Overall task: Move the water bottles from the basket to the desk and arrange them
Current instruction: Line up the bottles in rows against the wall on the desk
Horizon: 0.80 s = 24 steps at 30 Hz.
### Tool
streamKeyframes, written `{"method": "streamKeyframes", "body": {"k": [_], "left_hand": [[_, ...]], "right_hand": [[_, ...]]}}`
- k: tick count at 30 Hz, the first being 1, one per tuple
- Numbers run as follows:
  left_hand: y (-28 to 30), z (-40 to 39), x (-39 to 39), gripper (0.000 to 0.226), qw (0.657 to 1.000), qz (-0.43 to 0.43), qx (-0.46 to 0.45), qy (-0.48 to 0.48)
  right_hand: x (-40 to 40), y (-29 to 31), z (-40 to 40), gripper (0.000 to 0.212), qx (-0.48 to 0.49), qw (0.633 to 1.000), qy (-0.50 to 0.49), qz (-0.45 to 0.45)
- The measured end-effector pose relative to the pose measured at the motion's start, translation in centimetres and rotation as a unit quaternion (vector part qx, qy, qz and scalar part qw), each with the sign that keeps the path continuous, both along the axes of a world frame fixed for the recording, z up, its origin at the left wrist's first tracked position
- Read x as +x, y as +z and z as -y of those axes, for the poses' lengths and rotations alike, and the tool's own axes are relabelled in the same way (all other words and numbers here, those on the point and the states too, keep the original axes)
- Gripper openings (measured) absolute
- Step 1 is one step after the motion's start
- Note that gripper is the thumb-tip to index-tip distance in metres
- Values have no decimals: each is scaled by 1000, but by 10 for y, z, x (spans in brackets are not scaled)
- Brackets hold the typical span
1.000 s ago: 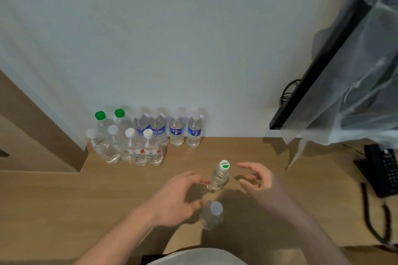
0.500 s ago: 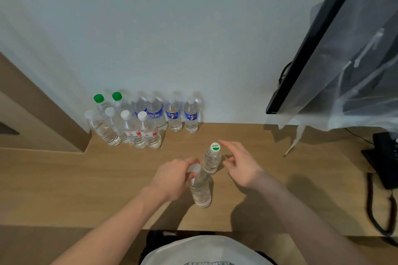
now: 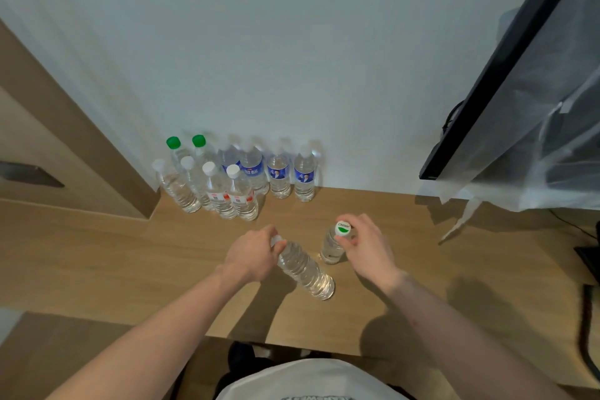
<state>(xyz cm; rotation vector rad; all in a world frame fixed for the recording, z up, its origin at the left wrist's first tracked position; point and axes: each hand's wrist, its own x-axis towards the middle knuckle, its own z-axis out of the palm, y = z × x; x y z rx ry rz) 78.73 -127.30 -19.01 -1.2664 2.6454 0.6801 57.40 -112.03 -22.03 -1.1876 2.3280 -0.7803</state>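
Both bottles shifted: my left hand [image 3: 251, 253] now grips the tilted clear bottle [image 3: 305, 269] at its neck; my right hand [image 3: 363, 245] pinches the green-capped bottle [image 3: 334, 242], upright on the desk [image 3: 130, 253] between my hands.

Prob. hotel rm – wood desk [image 3: 97, 256], wall TV [image 3: 506, 75], corded phone [image 3: 589, 260].

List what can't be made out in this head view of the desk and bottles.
- Basket: nowhere in the head view.
- Cap of the tilted bottle: mostly covered by the left hand.
- Labels on the bottles by the wall: too small and blurred to read.
- Black object at right: cut off by the frame edge.
- Near edge of the desk: partly hidden by the person's arms.
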Motion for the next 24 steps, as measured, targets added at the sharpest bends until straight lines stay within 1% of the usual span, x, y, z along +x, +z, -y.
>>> {"method": "streamKeyframes", "body": {"k": [2, 4, 7, 10, 13, 16, 19, 24], "left_hand": [[-2, 1, -1, 51, 999, 23, -14, 18], [-1, 2, -5, 55, 999, 31, -28, 27], [6, 2, -16, 50, 999, 14, -32, 36], [18, 6, -34, 45, 998, -6, -58, 13], [34, 20, -48, 38, 998, -4, -68, -2], [45, 43, -51, 36, 996, -5, -85, 6], [53, 66, -56, 37, 994, 8, -107, 12], [63, 93, -71, 39, 989, 63, -132, -11]], "right_hand": [[-3, 0, 1, 32, 2, 1000, -18, -1], [-6, -1, 0, 28, 3, 1000, -27, -3], [-9, -2, -2, 25, 1, 1000, -28, -12], [-7, -3, -4, 21, -1, 999, -42, -17], [-7, -2, -2, 19, 1, 999, -53, -15], [-7, 0, 5, 18, 11, 999, -51, -13], [-2, -1, 13, 19, 19, 999, -41, -8], [-1, -1, 24, 21, 16, 999, -42, -5]]}}
